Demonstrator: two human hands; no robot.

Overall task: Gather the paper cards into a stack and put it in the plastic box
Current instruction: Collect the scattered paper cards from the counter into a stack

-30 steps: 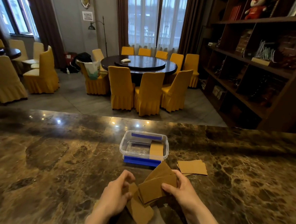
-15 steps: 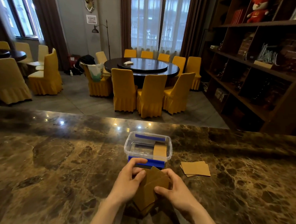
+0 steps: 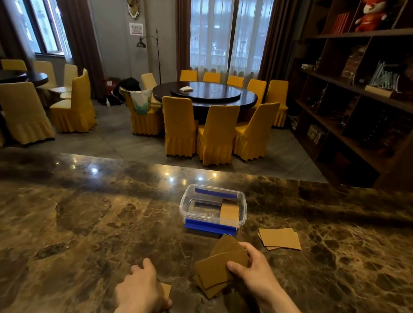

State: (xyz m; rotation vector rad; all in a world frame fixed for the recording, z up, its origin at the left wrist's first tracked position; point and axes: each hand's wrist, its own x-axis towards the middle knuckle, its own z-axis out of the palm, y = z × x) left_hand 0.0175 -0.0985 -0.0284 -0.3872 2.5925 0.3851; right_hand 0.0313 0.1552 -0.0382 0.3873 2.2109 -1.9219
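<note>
Surface [image 3: 73, 232] first: I see polished marble, slick and glossy, and that is my main worry. Cards lying flat on it look hard to lift by an edge, and I judge a fingertip could simply push one along instead of raising it.

Next, the plastic box [image 3: 213, 210], lid off, sits near the middle, beyond my hands. One card already stands against its right inner wall. If the stack goes in fanned, I expect corners to catch the rim or knock that card flat.

To the right of the box, a small loose pile of cards [image 3: 280, 238] lies on the marble, apart from everything else. I could forget it and box an incomplete stack.

The right hand [image 3: 253, 269] pinches a fanned bunch of cards [image 3: 219, 267] by one end, thumb on top, fingers curled round the far edge. The bunch is splayed, the lower corners poking out toward me; a one-handed pinch at one end could let the bottom cards slide free.

The left hand [image 3: 142, 291] presses down, fingers bent, over a single card [image 3: 165, 291] near the bottom edge. I cannot tell whether it has a grip or only rests there.

Against half a second ago: both hands then cradled the bunch together just before the box. Now the left has let go and dropped toward me for the stray card, leaving the right holding alone, shifted rightward.
</note>
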